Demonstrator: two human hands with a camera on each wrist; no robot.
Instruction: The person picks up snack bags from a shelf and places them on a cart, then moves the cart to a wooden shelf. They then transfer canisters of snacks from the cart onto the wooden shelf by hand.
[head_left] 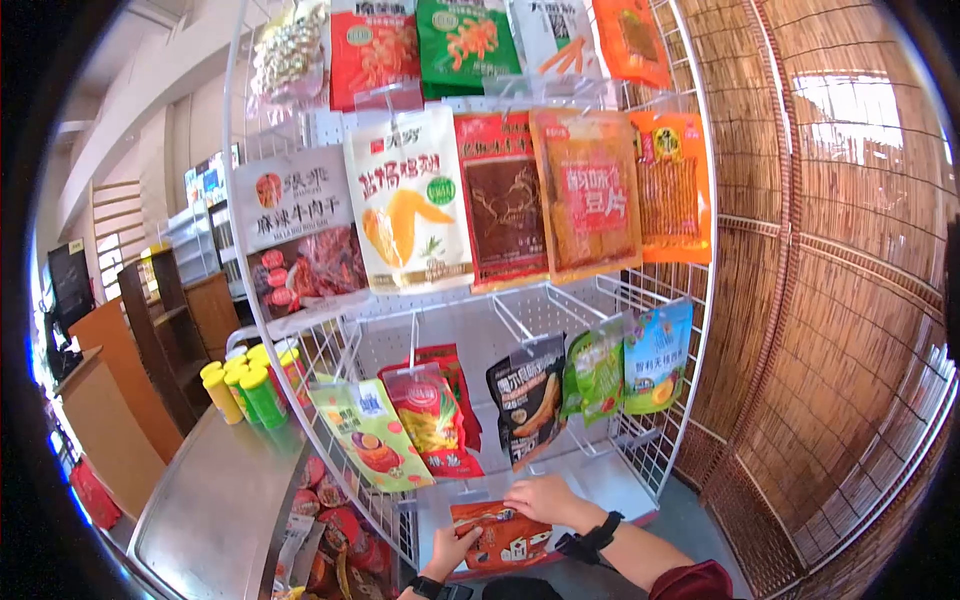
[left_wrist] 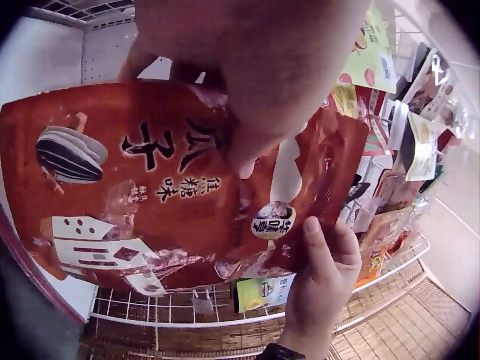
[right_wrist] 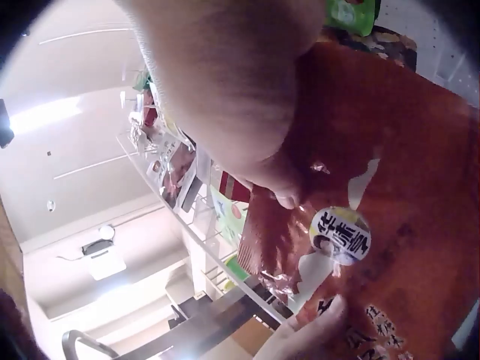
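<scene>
- The left hand (head_left: 455, 552) grips a red bag (head_left: 515, 542), thumb on its front, fingers behind.
- The right hand (head_left: 543, 500) pinches the bag's edge, thumb in front.
- The bag is by the low shelf (head_left: 605, 490), below a hanging black packet (head_left: 532, 395).

Green and yellow canisters (head_left: 264, 402) on a metal counter (head_left: 210, 510), slatted screen (head_left: 850, 200) far right.

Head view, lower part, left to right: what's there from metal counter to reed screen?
Metal counter → piled packets → left hand → right hand (both on the red sunflower-seed pouch) → reed screen.
</scene>
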